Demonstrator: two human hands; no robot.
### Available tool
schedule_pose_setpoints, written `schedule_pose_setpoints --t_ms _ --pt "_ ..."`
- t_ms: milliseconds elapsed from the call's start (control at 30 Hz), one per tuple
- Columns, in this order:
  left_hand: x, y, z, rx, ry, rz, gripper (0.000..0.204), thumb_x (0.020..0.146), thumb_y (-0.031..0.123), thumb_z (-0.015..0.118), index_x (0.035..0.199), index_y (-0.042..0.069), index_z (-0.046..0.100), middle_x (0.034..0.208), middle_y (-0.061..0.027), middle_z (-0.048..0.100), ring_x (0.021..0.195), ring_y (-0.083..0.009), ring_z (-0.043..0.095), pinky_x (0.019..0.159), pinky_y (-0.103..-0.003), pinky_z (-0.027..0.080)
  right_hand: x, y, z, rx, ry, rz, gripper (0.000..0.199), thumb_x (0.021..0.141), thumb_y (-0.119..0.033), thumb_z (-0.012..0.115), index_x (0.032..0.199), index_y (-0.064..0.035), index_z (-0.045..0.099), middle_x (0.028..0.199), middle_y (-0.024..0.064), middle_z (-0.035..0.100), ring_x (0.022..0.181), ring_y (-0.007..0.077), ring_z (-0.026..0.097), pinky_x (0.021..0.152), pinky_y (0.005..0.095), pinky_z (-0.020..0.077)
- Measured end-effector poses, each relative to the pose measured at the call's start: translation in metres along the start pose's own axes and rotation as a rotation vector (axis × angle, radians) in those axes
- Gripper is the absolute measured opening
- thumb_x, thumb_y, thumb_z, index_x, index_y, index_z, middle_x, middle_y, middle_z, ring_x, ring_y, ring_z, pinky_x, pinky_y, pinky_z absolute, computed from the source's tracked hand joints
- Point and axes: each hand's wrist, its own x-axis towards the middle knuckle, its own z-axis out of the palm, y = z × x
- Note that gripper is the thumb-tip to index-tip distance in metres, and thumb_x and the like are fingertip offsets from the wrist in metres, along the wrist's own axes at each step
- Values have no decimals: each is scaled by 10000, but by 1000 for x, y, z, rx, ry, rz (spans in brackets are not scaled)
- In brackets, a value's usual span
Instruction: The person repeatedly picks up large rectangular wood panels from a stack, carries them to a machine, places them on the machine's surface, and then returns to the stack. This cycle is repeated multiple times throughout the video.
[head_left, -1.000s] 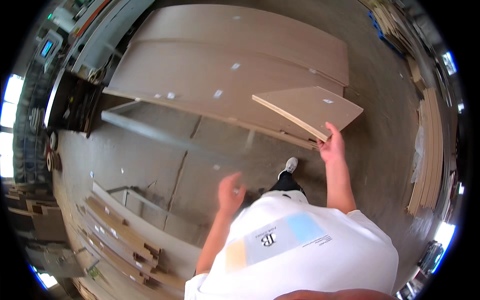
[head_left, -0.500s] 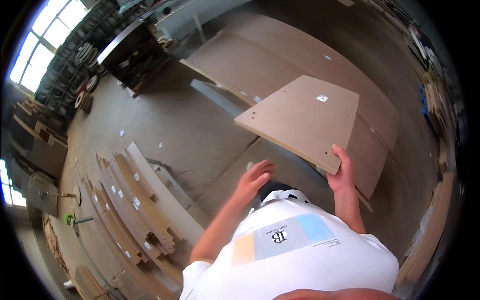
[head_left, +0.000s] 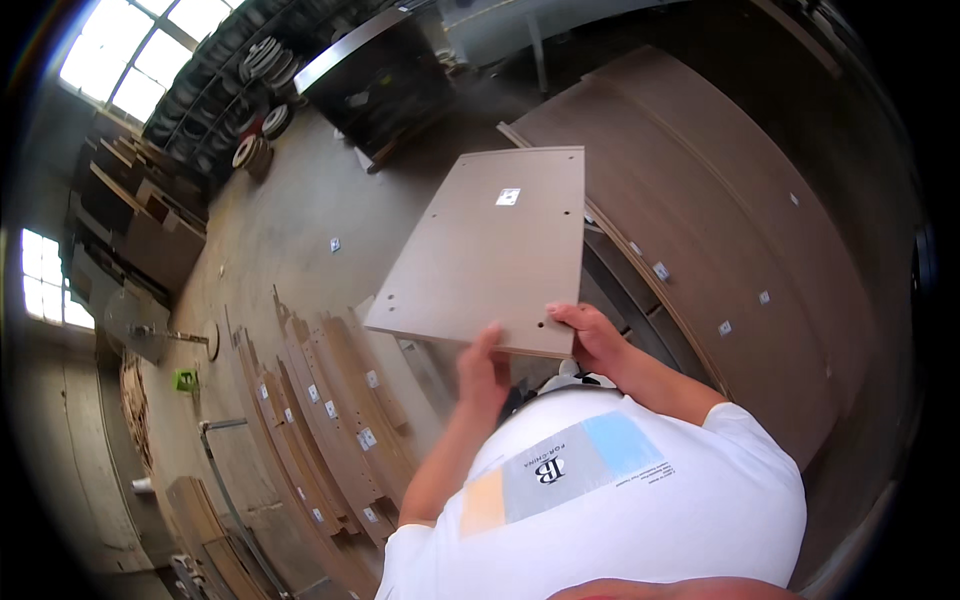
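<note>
A flat brown wooden panel [head_left: 490,250] with small drilled holes and a white label is held up in front of my body, tilted. My right hand [head_left: 598,342] grips its near right corner, thumb on the top face and fingers under it. At the near edge, my left hand [head_left: 483,375] is closed on the panel, its thumb over the top; slight blur softens it and the fingers below are hidden.
Large brown boards [head_left: 700,210] lie on a support at the right. Several narrow labelled boards [head_left: 335,420] are stacked at the lower left. A dark metal-topped cabinet [head_left: 380,90] stands at the far side, and a grey pipe stand [head_left: 235,490] at the left.
The panel has swung left, away from the large boards, with my right hand on it. My left hand has come from free air onto its near edge. The view has turned left.
</note>
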Motion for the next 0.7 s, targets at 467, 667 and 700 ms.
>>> schedule_pose_setpoints --t_ms 467,667,700 --pt "262 293 -151 58 9 181 543 820 138 629 1321 -52 536 1225 -149 649 1143 -288 635 1021 -434 500 487 -57 62 108 132 71 417 1004 -385 601 1300 -92 586 1267 77 662 1145 224 641 1024 397 498" --pt "415 414 -166 141 -50 6 515 804 175 629 1273 -32 578 1195 -170 663 1103 -305 656 962 -447 535 594 -104 116 149 236 -62 379 991 -336 625 1283 -96 591 1212 75 658 1116 225 637 990 396 511" --pt "444 428 -165 137 -60 -19 510 822 201 614 1266 -46 580 1184 -181 671 1080 -311 668 947 -452 546 611 -112 120 168 239 -96 369 989 -327 627 1276 -99 594 1203 73 659 1104 222 639 984 397 513"
